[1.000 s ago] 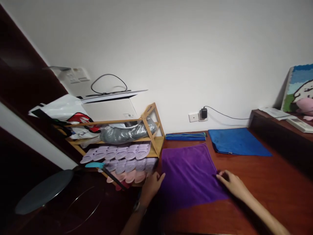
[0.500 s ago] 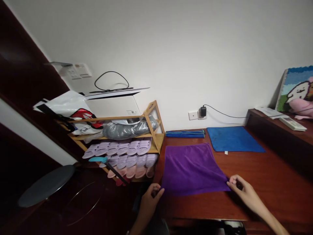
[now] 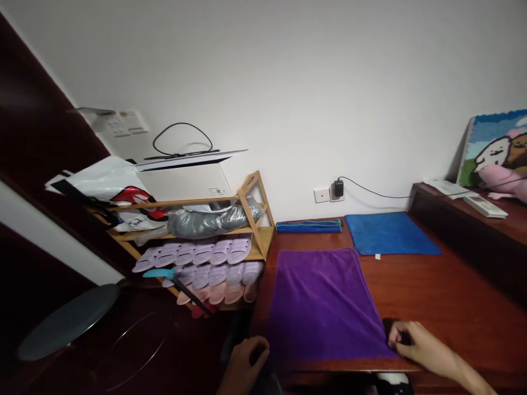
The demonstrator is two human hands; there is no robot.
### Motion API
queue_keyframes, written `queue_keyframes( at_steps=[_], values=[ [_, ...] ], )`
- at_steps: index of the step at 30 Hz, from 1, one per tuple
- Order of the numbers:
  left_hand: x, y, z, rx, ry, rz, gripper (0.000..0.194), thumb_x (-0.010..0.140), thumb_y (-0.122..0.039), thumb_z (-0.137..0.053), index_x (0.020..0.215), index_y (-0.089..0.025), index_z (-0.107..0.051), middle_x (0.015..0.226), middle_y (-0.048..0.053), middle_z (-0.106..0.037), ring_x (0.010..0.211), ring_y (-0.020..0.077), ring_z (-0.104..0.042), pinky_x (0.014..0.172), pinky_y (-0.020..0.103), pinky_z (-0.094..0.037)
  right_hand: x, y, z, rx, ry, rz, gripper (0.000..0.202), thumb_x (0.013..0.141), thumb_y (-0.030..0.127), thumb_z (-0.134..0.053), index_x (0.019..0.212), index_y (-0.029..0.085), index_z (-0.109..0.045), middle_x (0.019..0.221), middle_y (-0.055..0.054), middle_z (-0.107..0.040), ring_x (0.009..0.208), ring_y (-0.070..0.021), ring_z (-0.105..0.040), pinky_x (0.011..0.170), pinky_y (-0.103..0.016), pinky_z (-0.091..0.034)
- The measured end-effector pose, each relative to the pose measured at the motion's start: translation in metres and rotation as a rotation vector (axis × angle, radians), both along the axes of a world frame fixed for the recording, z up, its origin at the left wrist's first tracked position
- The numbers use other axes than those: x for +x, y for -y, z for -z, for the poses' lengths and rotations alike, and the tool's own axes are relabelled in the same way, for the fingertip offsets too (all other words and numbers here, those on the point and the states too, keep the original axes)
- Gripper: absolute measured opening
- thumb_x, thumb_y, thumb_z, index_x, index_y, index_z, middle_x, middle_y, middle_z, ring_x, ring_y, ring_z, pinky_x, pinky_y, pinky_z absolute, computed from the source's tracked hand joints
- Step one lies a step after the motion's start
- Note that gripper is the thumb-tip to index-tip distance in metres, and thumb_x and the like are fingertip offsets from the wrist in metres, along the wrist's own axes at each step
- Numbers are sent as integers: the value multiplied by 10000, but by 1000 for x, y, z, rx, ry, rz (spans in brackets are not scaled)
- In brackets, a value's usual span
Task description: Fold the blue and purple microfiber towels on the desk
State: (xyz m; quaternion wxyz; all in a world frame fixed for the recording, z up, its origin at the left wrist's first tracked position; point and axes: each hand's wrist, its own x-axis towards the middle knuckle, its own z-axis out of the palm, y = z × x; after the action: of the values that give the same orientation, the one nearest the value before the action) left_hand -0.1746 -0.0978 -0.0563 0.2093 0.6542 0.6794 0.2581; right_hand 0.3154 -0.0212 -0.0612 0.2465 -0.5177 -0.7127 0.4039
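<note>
A purple cloth (image 3: 325,307) lies spread on the reddish-brown table (image 3: 453,307), its near edge close to the table's front. My left hand (image 3: 247,359) is at the cloth's near left corner, thumb and fingers closed in a pinch on it. At the near right corner, my right hand (image 3: 407,340) pinches the cloth's edge. Faint wrinkles run down the cloth's right side. Behind it lie a folded blue cloth (image 3: 308,226) with a green edge and a flat blue cloth (image 3: 391,233) with a small white tag.
Left of the table stands a wooden rack (image 3: 263,241) with lilac and pink slippers, bags and a white box (image 3: 185,181). A black charger (image 3: 338,188) is plugged into the wall. On the raised shelf at right are a remote (image 3: 486,207) and a pink plush toy (image 3: 500,178).
Both hands have moved nearer to me, drawing the near edge of the purple cloth toward the table's front. The cloth now lies flatter. The view has shifted slightly.
</note>
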Motion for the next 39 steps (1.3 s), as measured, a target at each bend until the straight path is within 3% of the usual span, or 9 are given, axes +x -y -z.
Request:
queue_keyframes(
  at_steps=[4, 9, 12, 15, 20, 30, 35, 37, 39],
  values=[
    [0, -19, -15, 176, -156, 19, 217, 920, -386, -581, 965, -296, -772, 1025, 59, -766, 974, 282, -712, 895, 436, -553, -9, -62, -13, 95, 45, 92, 256, 880, 398, -538, 864, 241, -740, 936, -49, -798, 909, -244, -734, 877, -328, -527],
    [58, -60, -29, 309, -264, 267, 236, 998, -294, -553, 1118, -292, -756, 1217, 73, -746, 1167, 274, -688, 1036, 449, -547, -53, -172, -30, 48, 224, 273, 253, 930, 340, -543, 943, 225, -768, 1101, -101, -801, 1097, -247, -725, 971, -314, -502],
    [96, -70, -23, 260, -354, 445, 467, 978, -338, -639, 1444, -351, -603, 1531, 54, -585, 1406, 307, -541, 1179, 530, -451, -72, -209, -25, -10, 305, 361, 239, 916, 377, -623, 903, 204, -787, 1016, -146, -802, 1084, -278, -730, 936, -352, -517],
    [112, -66, -11, 179, -413, 586, 746, 946, -414, -704, 1609, -421, -361, 1693, 20, -363, 1526, 334, -387, 1233, 610, -364, -80, -222, -19, -62, 371, 441, 266, 903, 421, -663, 917, 193, -799, 1000, -173, -793, 1074, -294, -733, 901, -384, -534],
    [108, -53, -2, 181, -410, 616, 786, 973, -444, -670, 1639, -445, -253, 1732, -6, -245, 1567, 325, -307, 1257, 614, -318, -84, -224, -20, -100, 441, 494, 268, 888, 424, -671, 949, 206, -815, 1040, -207, -787, 1054, -354, -750, 876, -438, -557],
    [108, -56, -14, 198, -399, 644, 758, 981, -510, -648, 1636, -439, -273, 1723, 2, -275, 1544, 320, -358, 1245, 578, -351, -88, -213, -30, 66, 481, 509, 351, 988, 374, -496, 1135, 155, -727, 1138, -221, -746, 1043, -319, -725, 843, -387, -525],
    [99, -92, -26, 233, -438, 500, 522, 1083, -438, -469, 1598, -386, -399, 1682, 22, -387, 1526, 265, -398, 1247, 525, -360, -94, -134, -1, 331, 525, 391, 411, 1022, 431, -414, 1269, 206, -654, 1285, -156, -678, 1167, -298, -637, 947, -377, -500],
    [92, -116, -22, 241, -457, 423, 491, 1091, -423, -446, 1574, -338, -456, 1660, 56, -427, 1524, 274, -402, 1248, 533, -351, -90, -93, 21, 446, 577, 309, 463, 1015, 483, -423, 1312, 219, -660, 1310, -151, -678, 1158, -322, -643, 944, -417, -518],
    [84, -137, -11, 240, -473, 361, 495, 1081, -426, -465, 1561, -309, -482, 1655, 83, -431, 1527, 296, -395, 1241, 549, -349, -84, -59, 42, 511, 589, 274, 523, 1025, 512, -396, 1403, 238, -630, 1430, -131, -644, 1287, -334, -598, 1040, -470, -493]
  ],
)
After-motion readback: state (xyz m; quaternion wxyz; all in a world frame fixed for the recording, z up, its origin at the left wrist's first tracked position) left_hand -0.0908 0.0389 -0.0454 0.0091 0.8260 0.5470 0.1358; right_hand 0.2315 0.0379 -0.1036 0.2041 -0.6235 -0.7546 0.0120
